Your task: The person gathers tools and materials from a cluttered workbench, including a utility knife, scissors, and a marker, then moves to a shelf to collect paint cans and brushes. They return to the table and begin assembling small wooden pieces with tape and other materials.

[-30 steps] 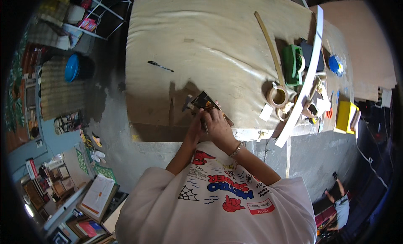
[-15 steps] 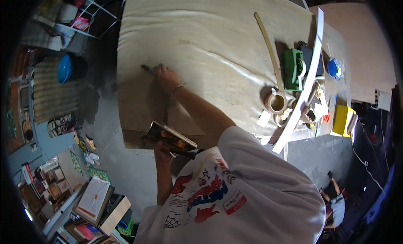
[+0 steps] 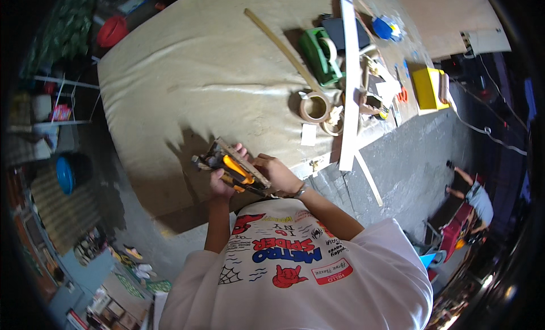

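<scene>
While left hand (image 3: 219,183) clasps oblong box (image 3: 248,163) (tools (image 3: 237,169) inside) | right hand (image 3: 281,174) curled, grip unclear

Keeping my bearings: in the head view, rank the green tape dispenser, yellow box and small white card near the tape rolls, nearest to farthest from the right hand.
From the right hand:
1. Small white card: just ahead, slightly right.
2. Green tape dispenser: farther ahead.
3. Yellow box: well to the right.
</scene>
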Motion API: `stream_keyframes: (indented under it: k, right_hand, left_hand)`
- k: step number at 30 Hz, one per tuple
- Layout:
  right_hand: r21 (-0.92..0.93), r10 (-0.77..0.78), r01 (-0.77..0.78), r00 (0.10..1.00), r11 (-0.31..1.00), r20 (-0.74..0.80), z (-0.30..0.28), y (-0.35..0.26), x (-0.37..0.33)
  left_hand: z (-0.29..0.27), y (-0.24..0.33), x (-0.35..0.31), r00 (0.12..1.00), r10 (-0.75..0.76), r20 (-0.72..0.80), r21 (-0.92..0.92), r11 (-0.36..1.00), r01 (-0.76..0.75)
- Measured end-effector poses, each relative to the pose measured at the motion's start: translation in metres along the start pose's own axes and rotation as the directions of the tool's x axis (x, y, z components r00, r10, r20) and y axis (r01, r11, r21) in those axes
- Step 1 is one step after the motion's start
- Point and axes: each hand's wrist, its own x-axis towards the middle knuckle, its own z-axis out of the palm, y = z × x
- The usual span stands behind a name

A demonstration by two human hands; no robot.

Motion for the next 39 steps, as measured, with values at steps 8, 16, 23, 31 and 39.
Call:
stream_keyframes:
  k: [8, 16, 23, 31, 39]
  right_hand:
    - [-0.216, 0.232, -0.850, 0.361, 0.480, -0.903, -0.139, 0.142, -0.098]
    - [-0.112, 0.197, -0.603, 0.422, 0.790, -0.885, -0.154, 0.118, -0.108]
    - [-0.025, 0.175, -0.357, 0.516, 0.934, -0.839, -0.075, 0.048, -0.069]
    - [0.176, 0.240, -0.166, 0.759, 0.970, -0.605, 0.016, 0.045, 0.019]
    - [-0.235, -0.020, -0.417, 0.459, 0.878, -0.888, -0.061, 0.090, -0.032]
  left_hand:
    - [0.002, -0.036, 0.054, 0.960, -0.269, -0.084, 0.034, 0.962, 0.272]
    - [0.003, -0.026, 0.041, 0.953, -0.293, -0.081, 0.105, 0.948, 0.300]
    - [0.001, 0.010, 0.003, 0.976, -0.157, -0.154, 0.130, 0.976, 0.177]
    - [-0.014, 0.056, -0.034, 0.985, 0.049, -0.167, 0.084, 0.996, -0.036]
    - [-0.029, 0.056, -0.074, 0.961, 0.166, -0.221, 0.145, 0.980, -0.136]
